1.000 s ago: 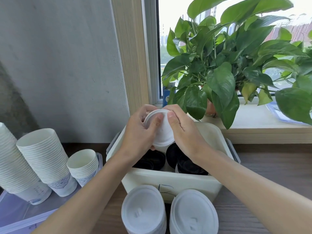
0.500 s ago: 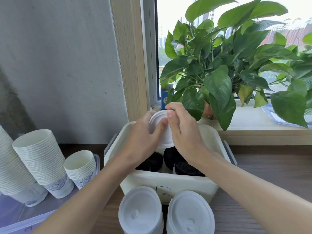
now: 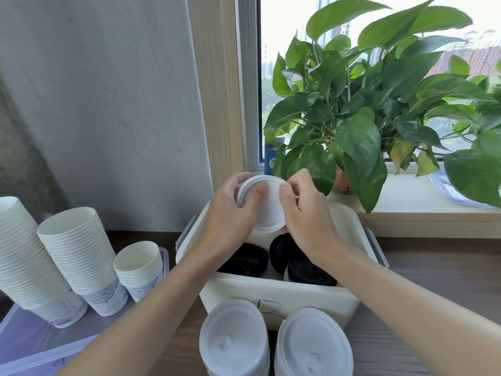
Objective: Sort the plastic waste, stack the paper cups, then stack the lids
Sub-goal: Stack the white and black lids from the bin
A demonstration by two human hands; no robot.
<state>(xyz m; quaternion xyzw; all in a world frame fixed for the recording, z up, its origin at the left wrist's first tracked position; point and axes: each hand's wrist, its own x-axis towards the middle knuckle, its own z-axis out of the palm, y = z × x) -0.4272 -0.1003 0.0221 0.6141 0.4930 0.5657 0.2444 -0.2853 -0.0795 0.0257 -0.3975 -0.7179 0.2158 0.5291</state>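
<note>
Both hands hold a white lid (image 3: 267, 206) tilted above the white bin (image 3: 271, 293). My left hand (image 3: 231, 215) grips its left rim, thumb on the face. My right hand (image 3: 305, 213) pinches its right rim. Inside the bin lie black lids (image 3: 245, 260) and more black lids (image 3: 306, 270). Two stacks of white lids stand in front of the bin, a left stack (image 3: 233, 340) and a right stack (image 3: 313, 346). Three stacks of paper cups lean at the left: a tall stack (image 3: 24, 256), a middle stack (image 3: 81, 259) and a short stack (image 3: 139, 267).
The cup stacks stand on a clear plastic tray (image 3: 35, 346) on the wooden table (image 3: 433, 270). A leafy potted plant (image 3: 366, 109) fills the windowsill behind the bin. A grey wall (image 3: 95, 104) rises at the left.
Both hands stayed on the white lid above the bin; the lid has tilted so more of its rim faces me. The camera view shifted slightly.
</note>
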